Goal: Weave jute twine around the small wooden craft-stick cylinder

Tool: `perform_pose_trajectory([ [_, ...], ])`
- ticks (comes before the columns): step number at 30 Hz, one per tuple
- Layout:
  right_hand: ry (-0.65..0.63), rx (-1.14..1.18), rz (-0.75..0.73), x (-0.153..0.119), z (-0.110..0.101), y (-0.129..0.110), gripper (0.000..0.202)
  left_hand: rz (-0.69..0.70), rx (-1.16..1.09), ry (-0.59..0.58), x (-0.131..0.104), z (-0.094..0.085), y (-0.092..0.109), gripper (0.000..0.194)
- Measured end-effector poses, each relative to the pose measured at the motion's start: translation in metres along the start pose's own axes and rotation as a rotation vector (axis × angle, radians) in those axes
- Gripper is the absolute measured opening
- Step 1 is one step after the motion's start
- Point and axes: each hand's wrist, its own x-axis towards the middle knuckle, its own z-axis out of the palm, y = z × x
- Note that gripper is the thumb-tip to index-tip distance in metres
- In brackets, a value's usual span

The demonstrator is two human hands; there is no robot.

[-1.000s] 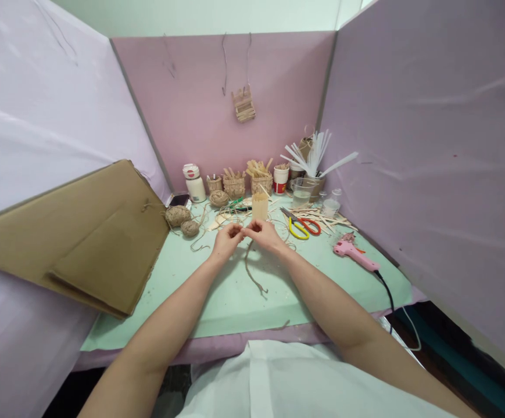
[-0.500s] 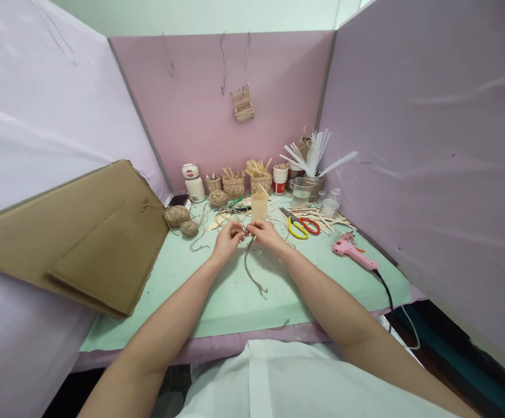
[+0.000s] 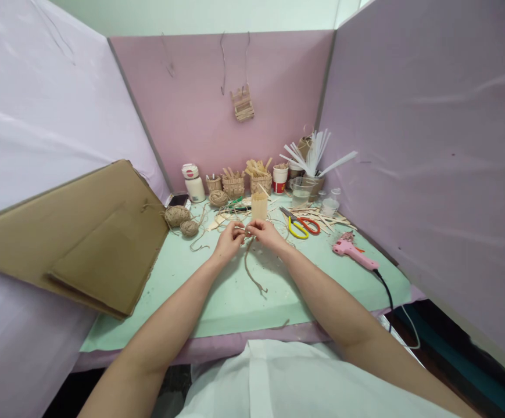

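Note:
Over the middle of the green-covered table, my left hand (image 3: 229,239) and my right hand (image 3: 265,233) meet fingertip to fingertip. Both are closed in a pinch on a brown twine cord (image 3: 249,266). Its braided-looking tail hangs below the fingers and curves toward me, with a frayed end. The stretch between the fingertips is mostly hidden. Just beyond my hands stands a small upright holder of pale wooden sticks (image 3: 259,206). Loose twine strands lie around it.
Twine balls (image 3: 177,216) lie at left beside a large cardboard sheet (image 3: 104,244). Scissors (image 3: 298,225) and a pink glue gun (image 3: 354,254) with a cord lie at right. Stick-filled baskets (image 3: 233,186), a white-capped jar (image 3: 193,184) and a plastic cup (image 3: 301,194) line the back.
My fingers have shifted very slightly on the twine. Everything else stays where it was.

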Motion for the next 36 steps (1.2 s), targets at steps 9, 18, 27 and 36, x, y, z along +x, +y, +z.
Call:
perform_pose_trajectory([
  [9,0.038,0.065,-0.005,0.001,0.000,-0.003,0.018,-0.056,-0.094,0.014,0.001,0.001,-0.003,0.030],
  [18,0.223,0.173,0.071,0.004,0.006,0.006,0.020,0.018,-0.006,0.127,0.000,0.002,0.007,0.021],
  [27,0.267,0.025,-0.044,0.004,0.004,0.002,0.019,-0.017,-0.022,0.093,0.000,0.007,0.005,0.020],
  [36,0.242,-0.181,-0.212,0.004,0.003,0.007,0.019,-0.028,0.202,0.163,0.002,0.000,0.004,0.014],
])
